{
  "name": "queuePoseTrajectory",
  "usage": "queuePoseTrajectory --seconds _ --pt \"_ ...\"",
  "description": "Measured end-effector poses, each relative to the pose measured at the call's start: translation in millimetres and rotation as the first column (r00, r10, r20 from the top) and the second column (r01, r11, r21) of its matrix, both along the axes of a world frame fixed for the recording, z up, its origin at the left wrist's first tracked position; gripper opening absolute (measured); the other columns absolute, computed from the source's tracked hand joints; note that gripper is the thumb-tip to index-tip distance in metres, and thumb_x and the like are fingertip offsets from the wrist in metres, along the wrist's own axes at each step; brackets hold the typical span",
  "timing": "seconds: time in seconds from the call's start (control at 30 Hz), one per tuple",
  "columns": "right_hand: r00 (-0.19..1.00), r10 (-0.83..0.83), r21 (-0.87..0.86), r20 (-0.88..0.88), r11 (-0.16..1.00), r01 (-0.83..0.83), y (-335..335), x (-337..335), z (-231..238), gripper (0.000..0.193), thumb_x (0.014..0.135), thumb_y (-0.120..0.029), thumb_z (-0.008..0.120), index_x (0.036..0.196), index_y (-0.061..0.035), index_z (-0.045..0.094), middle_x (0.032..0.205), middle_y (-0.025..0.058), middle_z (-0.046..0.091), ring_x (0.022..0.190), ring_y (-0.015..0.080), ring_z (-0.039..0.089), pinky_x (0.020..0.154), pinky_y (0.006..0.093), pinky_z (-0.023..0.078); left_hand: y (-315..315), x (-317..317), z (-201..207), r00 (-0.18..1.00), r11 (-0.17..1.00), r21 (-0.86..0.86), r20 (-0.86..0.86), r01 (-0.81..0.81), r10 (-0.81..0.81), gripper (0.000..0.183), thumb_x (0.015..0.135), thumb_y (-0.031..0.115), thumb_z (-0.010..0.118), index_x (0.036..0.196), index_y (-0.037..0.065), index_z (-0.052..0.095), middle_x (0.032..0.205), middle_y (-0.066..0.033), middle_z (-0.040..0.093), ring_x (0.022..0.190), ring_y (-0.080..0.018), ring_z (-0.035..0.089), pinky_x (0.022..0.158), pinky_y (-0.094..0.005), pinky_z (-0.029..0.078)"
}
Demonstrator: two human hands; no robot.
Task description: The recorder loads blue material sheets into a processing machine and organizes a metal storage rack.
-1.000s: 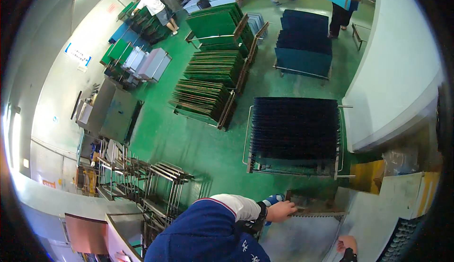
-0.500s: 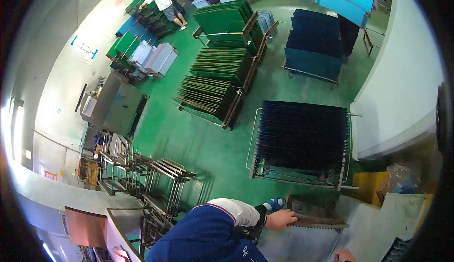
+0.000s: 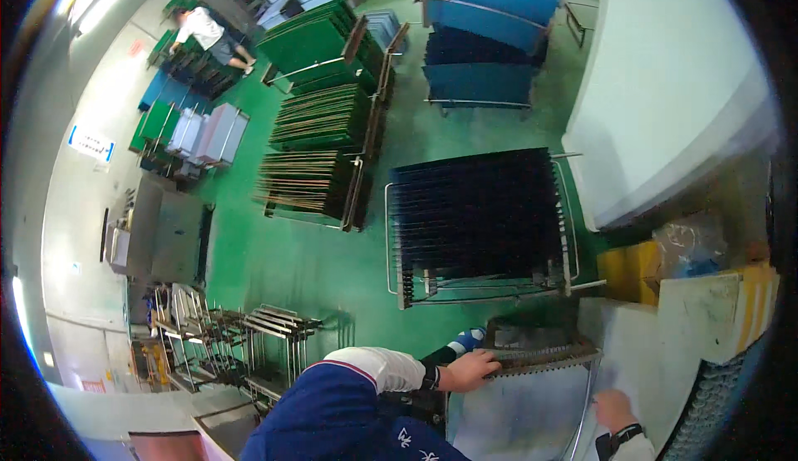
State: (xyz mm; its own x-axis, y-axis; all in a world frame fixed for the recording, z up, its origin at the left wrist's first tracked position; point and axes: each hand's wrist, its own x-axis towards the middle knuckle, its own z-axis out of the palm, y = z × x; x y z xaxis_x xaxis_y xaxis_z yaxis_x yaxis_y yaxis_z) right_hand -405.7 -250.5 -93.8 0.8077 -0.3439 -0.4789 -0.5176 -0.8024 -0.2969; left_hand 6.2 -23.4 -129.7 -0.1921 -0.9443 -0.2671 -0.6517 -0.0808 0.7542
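Fingers (image 3: 489,363) of the left hand (image 3: 467,372) lie close together over the left end of one toothed metal rack (image 3: 544,361); whether they pinch it, I cannot tell. The rack is low in the view, between the two hands, with one grey panel (image 3: 515,415) just below its row of teeth. The right hand (image 3: 613,409) is just beside the rack's right side, its fingers partly hidden, so I cannot tell whether they are spread or pressed together. Two black wristbands (image 3: 430,376) show, one per wrist. One blue-and-white shoe (image 3: 470,339) is near the left hand.

Ahead on the green floor (image 3: 357,274) is one rack of dark panels (image 3: 478,212), packed too tightly to count. Farther off are one rack of blue panels (image 3: 480,84) and, above it in view, one large light-blue panel (image 3: 482,16). Left of these are three groups of upright green panels (image 3: 316,116). One person in a white top (image 3: 202,27) bends at upper left. One clear plastic bag (image 3: 688,243) is at right, beside yellow cardboard (image 3: 629,271).
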Motion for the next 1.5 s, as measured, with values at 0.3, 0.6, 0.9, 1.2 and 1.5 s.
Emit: queuePoseTrajectory --seconds 0.3,0.6,0.9,1.2,1.5 --pt "0.081 -0.818 0.252 -0.57 -0.08 0.964 13 5 -6 0.028 0.07 -0.022 0.076 0.084 -0.0016 0.063 0.073 0.0179 0.063 0.073 0.0334 0.062 0.072 0.0451 0.051 -15 -2 12 0.999 0.993 0.114 0.032 0.036 -0.04 0.04 0.079 0.02 0.067 0.115 0.005 0.058 0.115 -0.0187 0.055 0.109 -0.0389 0.052 0.091 -0.0472 0.047" --pt "0.623 -0.696 -0.121 0.358 0.627 0.77 47 -16 -51 0.007 0.069 0.001 0.061 0.067 -0.0032 0.055 0.07 0.0149 0.053 0.068 0.0321 0.052 0.062 0.041 0.041 -5 -1 1 0.999 0.999 -0.012 -0.029 -0.036 0.035 0.045 0.079 0.016 0.065 0.121 0.005 0.053 0.11 -0.017 0.056 0.104 -0.037 0.054 0.088 -0.0468 0.047" --pt "0.46 -0.825 -0.189 0.329 0.42 0.888 148 -68 -63 0.006 0.08 -0.003 0.056 0.085 -0.0017 0.055 0.081 0.016 0.053 0.08 0.0357 0.052 0.07 0.0439 0.042 -11 -9 3 0.998 0.976 0.212 0.049 -0.056 0.047 0.051 0.076 0.013 0.062 0.123 0.001 0.049 0.099 -0.0226 0.064 0.093 -0.0408 0.062 0.078 -0.0491 0.051" --pt "0.191 -0.981 -0.127 -0.031 0.193 0.973 275 -96 -41 0.008 0.081 -0.005 0.057 0.089 -0.0017 0.055 0.081 0.0147 0.054 0.081 0.0342 0.053 0.07 0.043 0.042 -16 -10 24 0.999 0.958 0.284 0.03 -0.046 0.039 0.046 0.072 0.008 0.057 0.118 0.001 0.057 0.098 -0.0223 0.067 0.092 -0.0395 0.064 0.075 -0.0485 0.052" --pt "0.251 -0.961 0.135 0.12 0.266 0.954 256 -42 -30 0.011 0.083 -0.007 0.057 0.093 -0.0017 0.055 0.082 0.0134 0.054 0.082 0.0326 0.053 0.071 0.0422 0.043 31 -44 55 0.997 0.998 0.057 0.071 -0.016 0.012 0.057 0.069 0.006 0.058 0.126 0.004 0.055 0.089 -0.0217 0.066 0.082 -0.0408 0.063 0.065 -0.0502 0.049"
